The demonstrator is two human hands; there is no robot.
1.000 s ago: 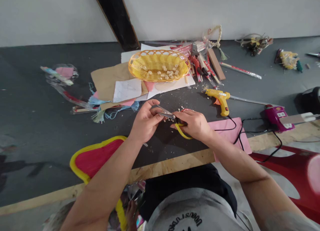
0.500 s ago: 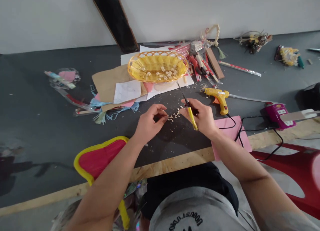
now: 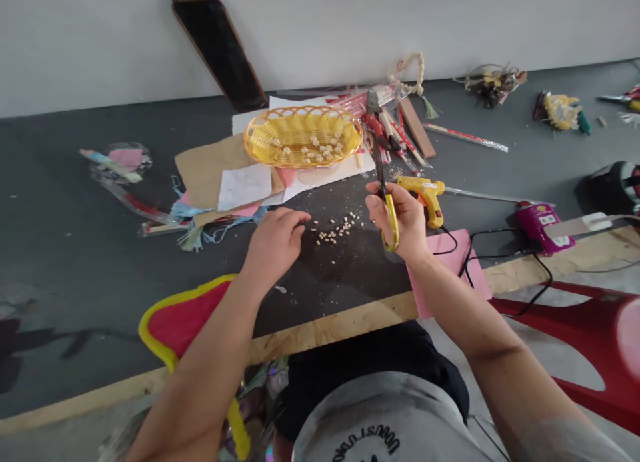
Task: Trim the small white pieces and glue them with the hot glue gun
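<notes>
The scissors (image 3: 386,202) are up in the air in the right hand (image 3: 400,219), just above the dark counter (image 3: 75,249). They have yellow handles and thin metal blades that point up and away, toward the basket. The right hand is curled shut around the yellow handles, and the blades look closed, though they are thin and hard to see. Scissors like these are probably light and stiff, and the blades are sharp, so the safe place to hold them is by the yellow loops, the way the hand does now. Next to them, on the counter between the two hands, lies a little heap of pale bits (image 3: 336,230). They look tiny, light and dry, so they would likely roll or scatter at a small push, and they would need a soft pinch with the fingertips. The left hand (image 3: 275,243) rests low beside that heap, its fingers bent and drawn together; I cannot tell if it pinches a bit. Farther back sits a yellow woven basket (image 3: 260,139) with more pale bits inside, on top of some papers (image 3: 245,182). A yellow glue gun (image 3: 427,194) lies just behind the right hand, with a black cord running from it. A pink sheet (image 3: 473,275) lies near the counter's wooden edge, under the right arm.
</notes>
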